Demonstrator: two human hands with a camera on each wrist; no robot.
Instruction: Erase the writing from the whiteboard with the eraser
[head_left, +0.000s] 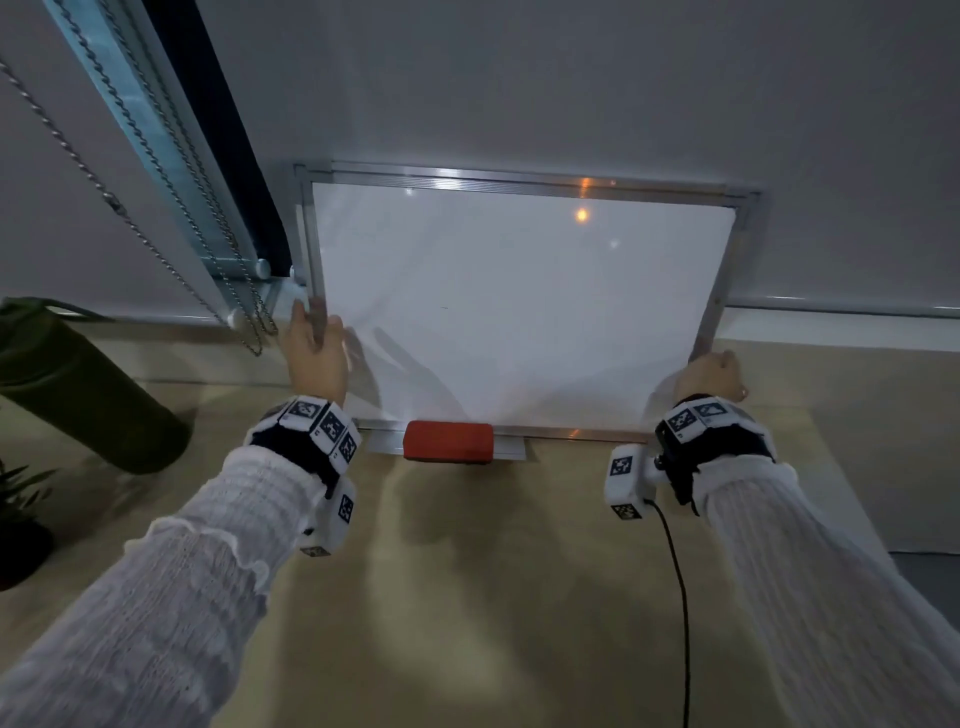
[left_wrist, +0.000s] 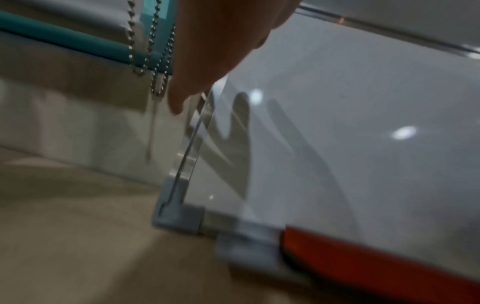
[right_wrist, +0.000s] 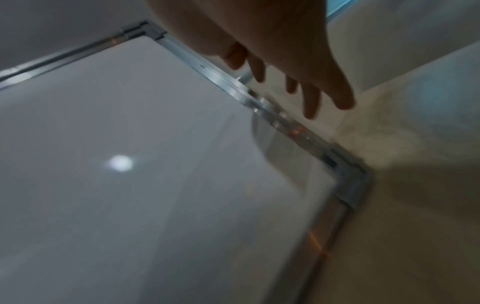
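Sleeved arms flank the whiteboard: left hand pinches its left frame, seemingly steadying it; right hand hangs loosely spread at its right edge. Its face looks blank; the eraser rests on its bottom ledge.

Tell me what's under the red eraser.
A small metal tray along the bottom frame of the whiteboard sticks out on both sides of the eraser. The tray's middle is covered by the eraser itself.
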